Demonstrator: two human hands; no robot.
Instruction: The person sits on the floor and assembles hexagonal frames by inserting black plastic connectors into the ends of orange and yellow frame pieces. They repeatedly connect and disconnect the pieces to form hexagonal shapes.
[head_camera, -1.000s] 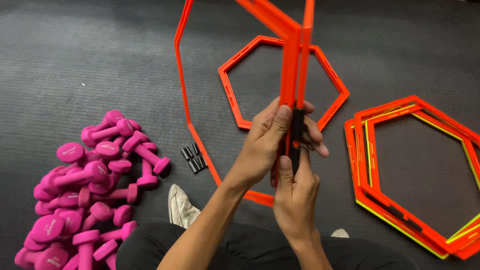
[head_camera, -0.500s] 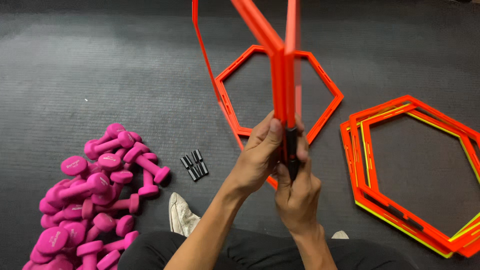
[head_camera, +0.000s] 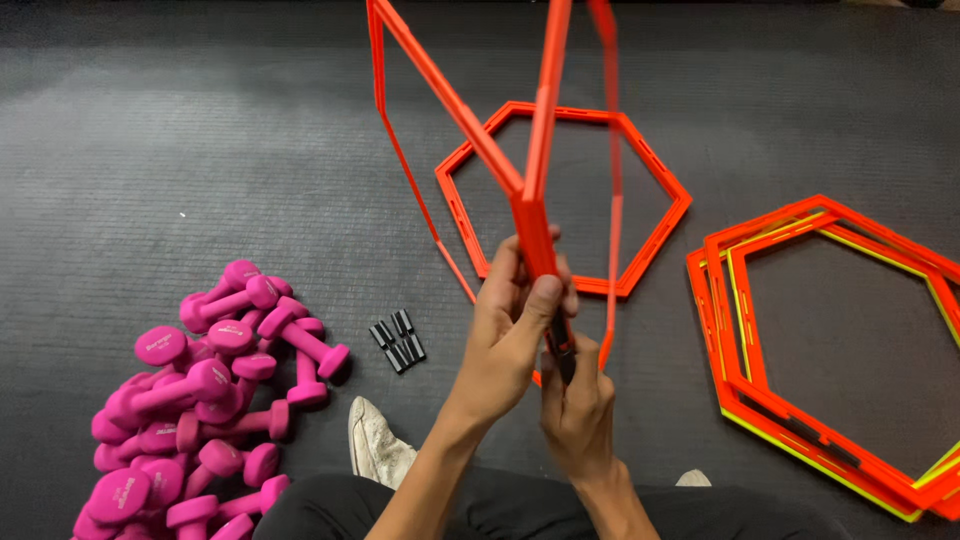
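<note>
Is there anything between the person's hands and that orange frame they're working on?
Nothing visible. The left hand grips the upright orange frame directly, and the right hand presses a small black clip against its lower edge.

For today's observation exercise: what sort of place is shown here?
Probably a gym or fitness training room: dark rubber floor matting, a pile of pink dumbbells, and orange hexagonal agility rings lying on the floor.
</note>
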